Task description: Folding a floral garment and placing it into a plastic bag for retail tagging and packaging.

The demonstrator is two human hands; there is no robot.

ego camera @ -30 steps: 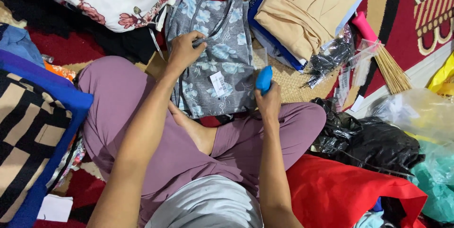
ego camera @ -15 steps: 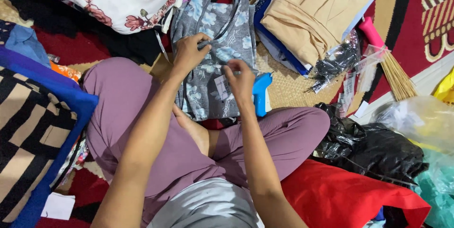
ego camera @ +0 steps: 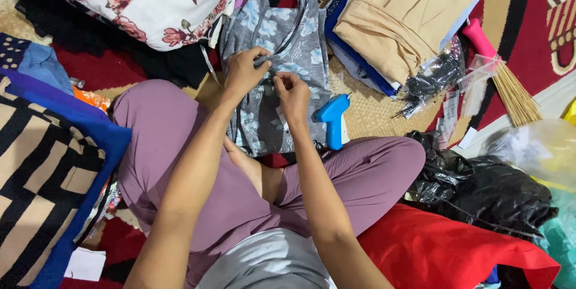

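A: What does the left hand [ego camera: 243, 72] do at this moment?

B: It is closed on a fold near the neck of the grey sleeveless top with pale blue flowers [ego camera: 287, 55]; the top lies flat on the floor mat, just in front of the crossed legs in mauve trousers [ego camera: 174, 145].

A: And the right hand [ego camera: 292, 92]?

B: Its fingers are pinched together on the same fold, close beside the left one; I think it holds something very small there, maybe a tag thread, but it is too small to tell.

A: Where is the blue plastic tagging gun [ego camera: 335, 116]?

B: It lies on the woven mat, at the right edge of the grey top, near the right hand but not touched by it.

A: Which step is this, in your opinion?

B: It seems the fixing of a tag at the neckline; a next move would call for a steady fold and a careful pull. Beige folded cloth [ego camera: 396, 16] and a straw broom with pink handle [ego camera: 501, 70] are further away.
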